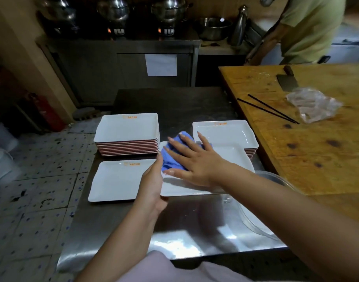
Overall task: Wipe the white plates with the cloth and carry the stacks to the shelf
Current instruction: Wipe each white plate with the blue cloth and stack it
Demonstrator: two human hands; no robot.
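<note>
A white rectangular plate lies in the middle of the steel table. My right hand presses a blue cloth flat onto it with straight, spread fingers. My left hand grips the plate's left edge. A tall stack of white plates stands at the back left. A single white plate lies in front of that stack. Another, lower stack stands at the back right, partly under the plate being wiped.
A wooden chopping table on the right carries a cleaver, black chopsticks and a clear plastic bag. A clear basin sits at the steel table's right edge. Another person stands at the back right. Steel pots line the far counter.
</note>
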